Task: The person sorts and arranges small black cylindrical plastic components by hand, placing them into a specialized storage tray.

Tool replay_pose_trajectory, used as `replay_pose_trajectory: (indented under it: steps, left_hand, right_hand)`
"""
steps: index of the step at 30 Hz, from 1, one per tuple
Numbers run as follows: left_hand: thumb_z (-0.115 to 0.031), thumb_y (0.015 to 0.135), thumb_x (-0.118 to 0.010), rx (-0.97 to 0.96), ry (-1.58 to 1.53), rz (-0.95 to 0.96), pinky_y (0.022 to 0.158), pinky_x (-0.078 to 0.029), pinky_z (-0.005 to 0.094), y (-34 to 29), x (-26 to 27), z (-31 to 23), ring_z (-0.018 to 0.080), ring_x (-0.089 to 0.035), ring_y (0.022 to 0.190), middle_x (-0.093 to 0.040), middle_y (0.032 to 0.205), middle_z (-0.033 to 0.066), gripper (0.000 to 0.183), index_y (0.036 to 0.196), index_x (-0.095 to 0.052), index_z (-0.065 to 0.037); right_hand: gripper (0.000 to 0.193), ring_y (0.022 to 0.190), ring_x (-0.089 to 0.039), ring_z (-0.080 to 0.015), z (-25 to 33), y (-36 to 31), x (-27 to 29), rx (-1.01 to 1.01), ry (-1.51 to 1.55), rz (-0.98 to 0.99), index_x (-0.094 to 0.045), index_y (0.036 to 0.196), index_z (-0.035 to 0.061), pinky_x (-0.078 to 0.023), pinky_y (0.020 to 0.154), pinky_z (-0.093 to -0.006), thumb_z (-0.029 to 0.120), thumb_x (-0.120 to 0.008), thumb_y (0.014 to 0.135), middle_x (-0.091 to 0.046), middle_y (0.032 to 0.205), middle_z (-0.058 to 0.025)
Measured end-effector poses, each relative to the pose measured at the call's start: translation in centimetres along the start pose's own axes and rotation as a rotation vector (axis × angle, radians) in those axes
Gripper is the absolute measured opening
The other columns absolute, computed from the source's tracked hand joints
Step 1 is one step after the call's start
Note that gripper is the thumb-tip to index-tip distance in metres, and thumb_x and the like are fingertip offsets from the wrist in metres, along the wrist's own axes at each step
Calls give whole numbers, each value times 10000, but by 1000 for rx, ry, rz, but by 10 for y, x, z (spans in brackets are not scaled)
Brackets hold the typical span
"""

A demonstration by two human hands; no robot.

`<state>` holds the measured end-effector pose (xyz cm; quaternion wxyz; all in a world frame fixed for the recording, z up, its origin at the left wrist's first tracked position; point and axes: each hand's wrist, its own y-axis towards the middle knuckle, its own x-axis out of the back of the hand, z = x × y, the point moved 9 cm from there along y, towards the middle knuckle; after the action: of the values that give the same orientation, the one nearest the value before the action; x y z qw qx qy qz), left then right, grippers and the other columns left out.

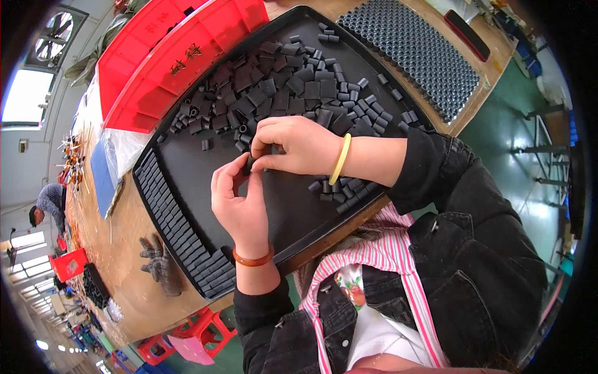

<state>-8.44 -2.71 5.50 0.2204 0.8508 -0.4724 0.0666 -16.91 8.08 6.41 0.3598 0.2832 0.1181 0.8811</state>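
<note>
Over the middle of a large black tray (187, 165), my left hand (242, 202) and my right hand (298, 144) meet at their fingertips. Pinched between them is a small black tube-like piece (250, 163), mostly covered by the fingers. Just beyond, a heap of loose black pieces (268, 93) fills the tray's far part, some flat and plate-like, others short cylinders. Neat rows of small black cylinders (171, 209) line the tray's left side. Under my right forearm lies a smaller cluster of black cylinders (349, 193).
Red plastic bins (180, 62) stand beyond the tray at the far left. A block of metallic cylinders (411, 53) and a dark red-edged phone-like slab (467, 34) sit at the far right. A grey glove (160, 265) lies left of the tray. Another person (50, 202) bends at far left.
</note>
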Motion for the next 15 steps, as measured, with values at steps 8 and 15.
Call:
replay_pose_trajectory:
  steps: [8,15]
  left_hand:
    - [31,777,-687,-125,180,-11,696,-510,267,1,5,-16,179,-619,738,-618,866,98,195,968,-671,-5]
    - [10,754,-701,-102,405,-93,688,-501,290,-23,69,-23,203,-617,753,-642,900,96,238,988,-680,-33]
  right_hand:
    - [153,702,-582,-194,-7,1,-6,-4,79,-44,-620,844,9,-468,630,-283,129,-711,813,-585,788,-90]
    - [214,718,-451,-18,-18,-2,-1,-233,405,-36,-443,986,62,-391,619,-167,73,-636,896,-469,811,37]
